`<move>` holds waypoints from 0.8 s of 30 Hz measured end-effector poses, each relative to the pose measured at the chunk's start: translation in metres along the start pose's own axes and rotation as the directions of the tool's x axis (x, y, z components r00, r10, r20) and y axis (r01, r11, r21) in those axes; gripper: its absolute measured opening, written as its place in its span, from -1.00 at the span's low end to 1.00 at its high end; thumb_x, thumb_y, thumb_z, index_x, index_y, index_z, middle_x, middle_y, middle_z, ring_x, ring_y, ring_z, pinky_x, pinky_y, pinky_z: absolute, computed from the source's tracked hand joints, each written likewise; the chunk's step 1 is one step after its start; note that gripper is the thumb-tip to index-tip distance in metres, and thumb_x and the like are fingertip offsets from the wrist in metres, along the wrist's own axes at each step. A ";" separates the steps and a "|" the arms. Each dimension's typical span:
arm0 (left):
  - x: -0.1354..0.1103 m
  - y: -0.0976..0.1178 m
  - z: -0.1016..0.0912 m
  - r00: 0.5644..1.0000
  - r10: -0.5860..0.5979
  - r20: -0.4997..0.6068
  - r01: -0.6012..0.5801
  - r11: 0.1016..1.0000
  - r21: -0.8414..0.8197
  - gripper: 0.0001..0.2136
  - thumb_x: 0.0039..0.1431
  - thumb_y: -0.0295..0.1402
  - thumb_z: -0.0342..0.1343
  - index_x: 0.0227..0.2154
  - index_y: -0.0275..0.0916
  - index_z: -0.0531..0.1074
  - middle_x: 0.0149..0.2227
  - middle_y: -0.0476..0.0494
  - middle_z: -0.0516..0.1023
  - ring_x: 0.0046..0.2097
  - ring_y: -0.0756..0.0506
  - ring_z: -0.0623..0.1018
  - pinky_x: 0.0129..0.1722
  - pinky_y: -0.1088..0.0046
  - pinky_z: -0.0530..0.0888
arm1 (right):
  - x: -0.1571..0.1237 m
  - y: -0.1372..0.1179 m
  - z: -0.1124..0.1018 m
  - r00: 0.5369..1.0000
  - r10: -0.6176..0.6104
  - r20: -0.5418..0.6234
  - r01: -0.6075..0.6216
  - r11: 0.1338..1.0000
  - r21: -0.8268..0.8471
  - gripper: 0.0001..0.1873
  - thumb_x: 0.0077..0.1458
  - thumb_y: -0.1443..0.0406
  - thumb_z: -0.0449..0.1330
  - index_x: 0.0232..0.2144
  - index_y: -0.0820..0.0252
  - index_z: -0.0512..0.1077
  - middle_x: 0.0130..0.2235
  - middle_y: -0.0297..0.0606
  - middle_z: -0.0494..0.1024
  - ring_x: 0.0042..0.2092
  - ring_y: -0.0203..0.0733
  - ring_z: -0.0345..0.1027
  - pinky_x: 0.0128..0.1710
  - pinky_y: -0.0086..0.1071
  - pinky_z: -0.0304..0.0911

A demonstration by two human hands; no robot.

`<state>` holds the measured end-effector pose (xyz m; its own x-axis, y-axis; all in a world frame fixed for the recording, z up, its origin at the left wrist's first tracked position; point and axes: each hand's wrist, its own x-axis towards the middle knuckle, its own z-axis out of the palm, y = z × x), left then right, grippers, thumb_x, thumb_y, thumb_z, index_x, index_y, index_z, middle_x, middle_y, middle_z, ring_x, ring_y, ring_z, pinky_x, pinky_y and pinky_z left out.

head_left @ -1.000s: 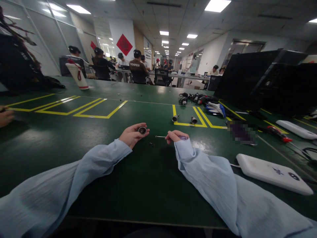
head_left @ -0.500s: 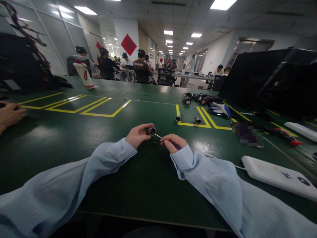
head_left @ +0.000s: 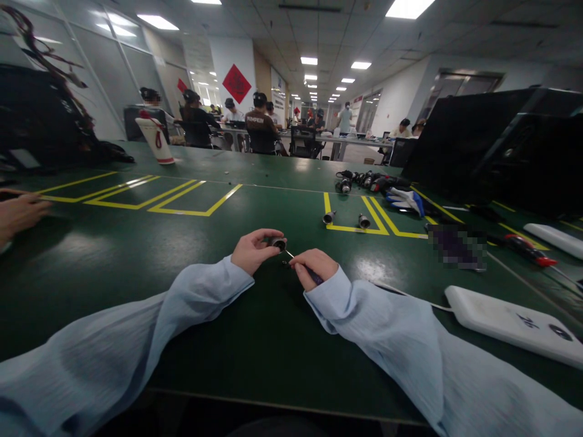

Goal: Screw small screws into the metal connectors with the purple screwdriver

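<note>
Between the thumb and fingers of my left hand (head_left: 255, 250) is a small round grey metal part (head_left: 277, 243), its hollow end turned toward me and to the right. My right hand (head_left: 315, 267) grips a screwdriver (head_left: 315, 277) by its dark handle. The thin shaft points up and left, and its tip meets the opening of the metal part; whether it touches inside cannot be made out. A tiny dark piece (head_left: 285, 264) lies on the green table just below, close to my right fingertips.
Two similar metal parts (head_left: 363, 221) stand by yellow tape on the table (head_left: 218, 340). Behind them lie dark tools with cables (head_left: 364, 180) and a blue-white glove (head_left: 405, 201). A white device (head_left: 514, 321) and a red-black screwdriver (head_left: 531, 250) are rightward. Another person's hand (head_left: 20, 212) is far left.
My right hand has shifted slightly left and down, tilting the screwdriver more steeply. The metal part in my left hand has tipped a little downward.
</note>
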<state>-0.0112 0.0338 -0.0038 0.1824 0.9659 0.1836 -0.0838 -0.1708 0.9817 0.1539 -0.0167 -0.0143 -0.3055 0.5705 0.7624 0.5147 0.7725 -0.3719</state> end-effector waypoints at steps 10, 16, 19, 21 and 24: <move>-0.002 0.002 0.005 0.996 -0.004 -0.094 0.007 0.999 0.039 -0.75 -0.31 -0.44 0.24 -0.45 -0.36 0.41 -0.45 -0.08 0.52 -0.29 -0.13 0.54 -0.17 0.25 0.46 | -0.001 0.001 0.002 0.997 -0.075 0.000 0.075 0.997 -0.005 -0.84 -0.03 0.43 0.01 -0.43 0.21 0.39 -0.44 -0.25 0.51 -0.37 -0.27 0.34 -0.29 -0.40 0.25; -0.001 0.001 0.004 0.996 -0.004 -0.087 0.009 0.998 0.055 -0.75 -0.31 -0.44 0.24 -0.45 -0.35 0.41 -0.45 -0.09 0.53 -0.30 -0.12 0.55 -0.17 0.24 0.47 | 0.000 0.000 0.002 0.995 -0.099 0.016 0.100 0.995 -0.030 -0.84 -0.03 0.43 0.01 -0.42 0.22 0.38 -0.44 -0.23 0.51 -0.37 -0.27 0.34 -0.28 -0.40 0.25; -0.001 0.001 0.003 0.996 0.003 -0.091 0.002 0.998 0.061 -0.75 -0.30 -0.43 0.24 -0.45 -0.36 0.41 -0.45 -0.09 0.53 -0.31 -0.13 0.55 -0.17 0.23 0.47 | 0.000 0.000 0.002 0.995 -0.097 0.031 0.098 0.994 -0.040 -0.84 -0.03 0.43 0.01 -0.42 0.21 0.38 -0.43 -0.23 0.51 -0.36 -0.26 0.34 -0.28 -0.40 0.25; -0.001 0.000 0.003 0.996 0.007 -0.088 -0.001 0.998 0.068 -0.76 -0.30 -0.43 0.23 -0.45 -0.35 0.41 -0.46 -0.09 0.54 -0.32 -0.12 0.55 -0.18 0.23 0.47 | 0.000 -0.001 0.002 0.995 -0.087 0.047 0.089 0.995 -0.044 -0.84 -0.02 0.42 0.01 -0.41 0.21 0.38 -0.43 -0.23 0.51 -0.36 -0.26 0.34 -0.27 -0.39 0.26; -0.001 -0.001 0.002 0.997 0.008 -0.079 -0.002 0.997 0.077 -0.75 -0.29 -0.42 0.23 -0.44 -0.35 0.41 -0.45 -0.10 0.54 -0.33 -0.11 0.55 -0.18 0.25 0.47 | 0.000 -0.001 0.001 0.995 -0.084 0.057 0.087 0.995 -0.041 -0.83 -0.01 0.41 0.00 -0.40 0.21 0.38 -0.42 -0.23 0.52 -0.35 -0.26 0.34 -0.27 -0.39 0.26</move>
<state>-0.0092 0.0329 -0.0045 0.1034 0.9770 0.1867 -0.0084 -0.1868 0.9824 0.1523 -0.0171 -0.0149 -0.3928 0.5182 0.7597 0.5190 0.8069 -0.2821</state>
